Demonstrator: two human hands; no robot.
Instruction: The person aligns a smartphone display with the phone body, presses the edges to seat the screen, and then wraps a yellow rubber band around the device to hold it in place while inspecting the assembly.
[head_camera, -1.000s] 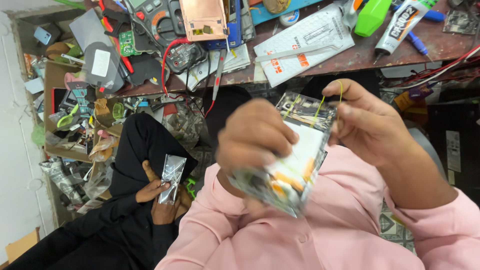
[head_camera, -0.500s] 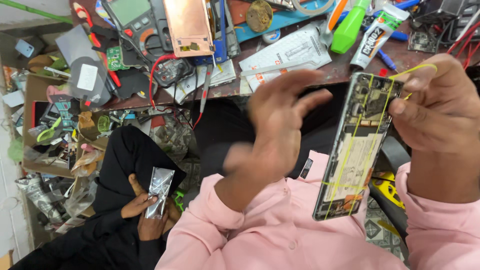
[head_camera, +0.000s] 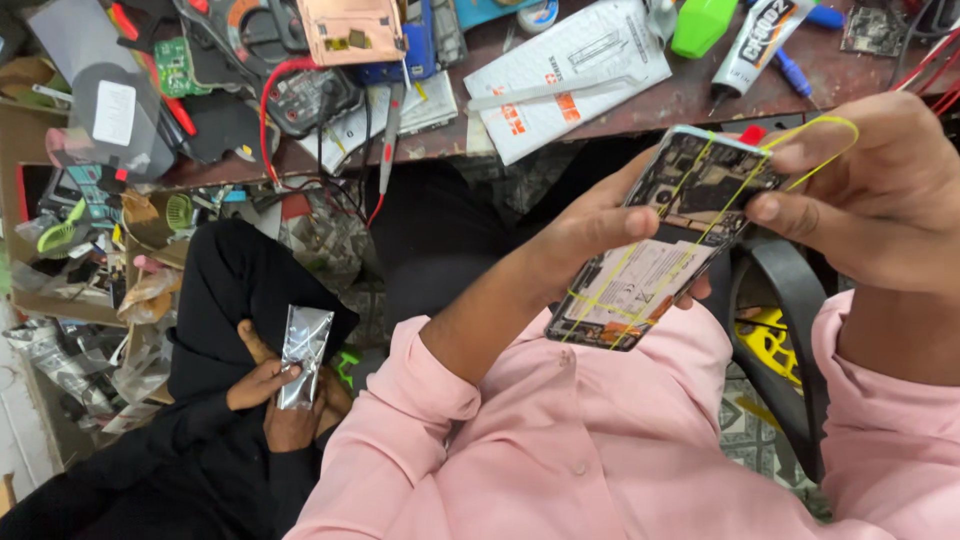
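Note:
An opened smartphone (head_camera: 668, 240) with its back cover off shows its battery and circuit board. My left hand (head_camera: 580, 245) grips its left edge. My right hand (head_camera: 880, 190) holds the top right corner and stretches a yellow rubber band (head_camera: 815, 130) over that end. More yellow band runs in lines across the phone's body. Both my sleeves are pink.
A cluttered wooden workbench (head_camera: 690, 100) holds a white packet (head_camera: 570, 75), a glue tube (head_camera: 755, 40), a green bottle (head_camera: 705, 20), a copper-coloured plate (head_camera: 350, 30) and red and black wires (head_camera: 300, 120). Another person in black, lower left, holds a silver foil pouch (head_camera: 303, 352).
The phone has turned so its open back faces the camera and moved up to the right. My left hand has settled on its edge, and my right hand has pulled the band over the corner.

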